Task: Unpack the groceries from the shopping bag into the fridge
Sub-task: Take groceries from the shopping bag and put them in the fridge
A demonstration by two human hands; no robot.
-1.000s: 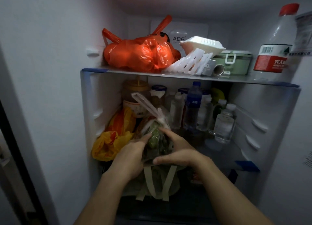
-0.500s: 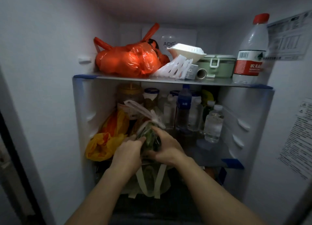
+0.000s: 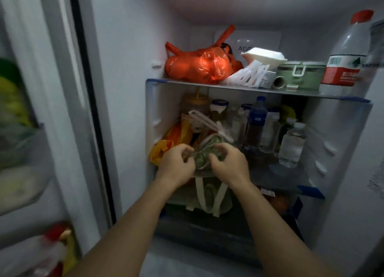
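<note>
Your left hand [image 3: 176, 162] and your right hand [image 3: 227, 162] are both on the clear bag of greens [image 3: 204, 152], which stands on the middle shelf [image 3: 309, 188] near its front edge, toward the left wall of the fridge [image 3: 128, 89]. The bag sits directly between the two hands: the left one has curled fingers at its left side, the right one has bent fingers over its top and right side. How firmly either hand closes on the plastic, I cannot tell; the frame is blurred there.

The long axis of the bag runs upward and a little back, and its knotted white handles [image 3: 209, 123] point toward the jars behind. Both hands are equally near, so neither has the advantage.

The yellow-orange bag [image 3: 170, 139] lies just beside it on the left, and the dark bottle [image 3: 256, 123] stands near on the right. In my judgement the bag must go straight back between these two. Below the front edge hangs the cloth shopping bag [image 3: 209, 195].
</note>
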